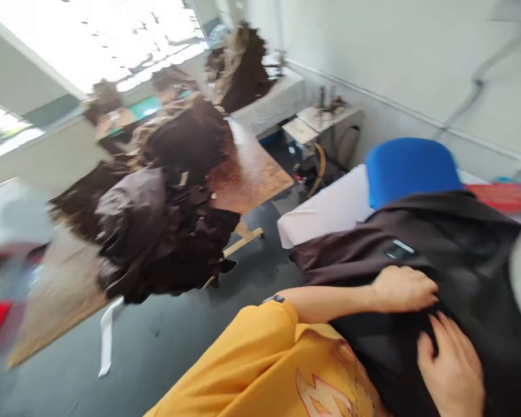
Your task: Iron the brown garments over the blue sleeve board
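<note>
A dark brown-black garment (460,255) lies spread over a white-topped table (330,211), with a small label (398,249) on it. My left hand (403,288) reaches out from a yellow sleeve (260,341), and its bent fingers are closed on a fold of the garment. Just below it, my right hand (454,368) rests on the same cloth, palm down with the fingers stretched out and the thumb against a fold. The whole picture is tilted and smeared by motion.
A blue chair back (410,168) stands behind the garment. Heaps of dark brown garments (165,231) cover a wooden table (252,174) at the left and middle. Further heaps (243,69) lie near the windows. A small cluttered desk (321,119) stands by the wall. The floor (156,347) is dark grey.
</note>
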Demonstrator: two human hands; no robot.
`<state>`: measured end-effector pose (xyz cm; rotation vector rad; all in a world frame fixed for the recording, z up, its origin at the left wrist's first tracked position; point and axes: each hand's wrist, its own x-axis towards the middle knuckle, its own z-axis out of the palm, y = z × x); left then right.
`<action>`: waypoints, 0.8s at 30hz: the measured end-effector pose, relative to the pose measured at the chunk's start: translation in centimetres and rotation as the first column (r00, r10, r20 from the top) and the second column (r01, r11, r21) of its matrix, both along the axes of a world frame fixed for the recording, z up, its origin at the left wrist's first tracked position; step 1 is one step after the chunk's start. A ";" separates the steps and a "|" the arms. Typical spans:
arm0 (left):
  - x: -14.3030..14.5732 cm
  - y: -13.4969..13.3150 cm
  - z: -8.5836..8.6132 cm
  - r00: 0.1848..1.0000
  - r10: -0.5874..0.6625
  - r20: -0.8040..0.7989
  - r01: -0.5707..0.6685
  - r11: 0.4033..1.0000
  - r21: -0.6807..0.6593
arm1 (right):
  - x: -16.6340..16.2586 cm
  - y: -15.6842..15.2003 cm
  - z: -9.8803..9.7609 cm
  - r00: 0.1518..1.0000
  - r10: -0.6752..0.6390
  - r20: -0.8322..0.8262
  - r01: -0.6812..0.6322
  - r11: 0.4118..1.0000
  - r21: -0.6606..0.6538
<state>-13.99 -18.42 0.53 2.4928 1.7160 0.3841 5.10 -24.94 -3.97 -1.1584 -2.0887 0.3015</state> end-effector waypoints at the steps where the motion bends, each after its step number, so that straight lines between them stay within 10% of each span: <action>1: 0.0 0.2 -0.1 0.999 0.004 0.049 -0.002 0.999 -0.041 | -0.2 -0.4 0.6 0.994 0.011 0.109 -0.014 0.999 0.029; 7: -0.5 1.8 0.0 0.985 0.043 0.167 -0.012 0.983 -0.181 | -1.2 -0.2 2.2 0.945 -0.089 0.315 0.074 0.996 0.058; 16: -0.9 4.4 2.4 0.885 -0.444 -0.139 0.447 0.894 -0.014 | -2.4 -0.3 3.1 0.961 -0.106 0.256 0.094 0.994 0.058; 24: -0.1 7.2 3.3 0.885 -0.458 -0.083 0.453 0.888 -0.073 | -2.5 0.8 2.5 0.929 -0.129 0.346 0.152 0.988 -0.039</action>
